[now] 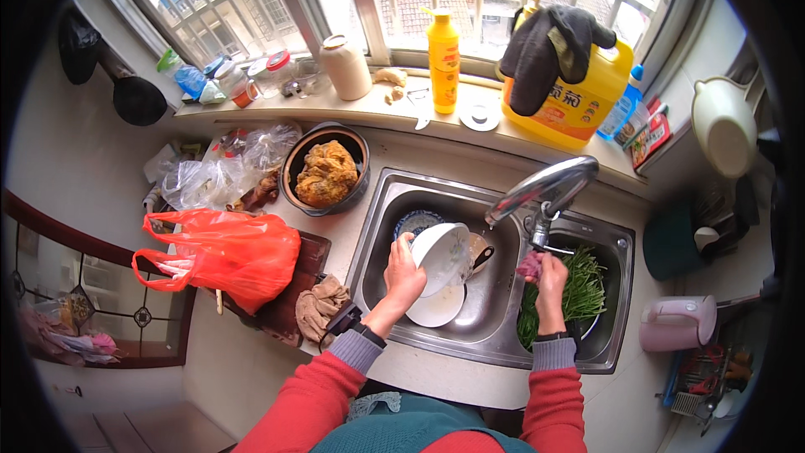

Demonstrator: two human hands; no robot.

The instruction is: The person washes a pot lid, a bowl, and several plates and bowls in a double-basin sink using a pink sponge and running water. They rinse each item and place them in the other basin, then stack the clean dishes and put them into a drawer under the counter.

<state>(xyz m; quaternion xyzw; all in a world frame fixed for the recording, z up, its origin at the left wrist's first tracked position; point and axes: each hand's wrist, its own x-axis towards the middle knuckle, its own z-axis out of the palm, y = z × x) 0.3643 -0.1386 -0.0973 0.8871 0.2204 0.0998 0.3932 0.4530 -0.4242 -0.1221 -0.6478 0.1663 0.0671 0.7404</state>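
Observation:
My left hand [404, 274] grips the rim of a white bowl [440, 258], tilted on its side over the left basin of a steel double sink [494, 302]. Below the bowl lie a white dish [437, 308], a blue-patterned dish [418, 221] and a black-handled utensil [483, 256]. In my right hand [551, 277] is a pinkish-purple scrubbing cloth or pad [530, 264], close to the lever of the chrome faucet [541, 185]. Long green vegetables [585, 289] fill much of the right basin beneath that hand.
Left of the sink stand a dark pot [360, 192] holding brown food, a red plastic bag [251, 258] on a wooden board [314, 251], and a crumpled cloth [321, 308]. Bottles, including a yellow one [444, 63], line the windowsill. A pink kettle [679, 322] stands at right.

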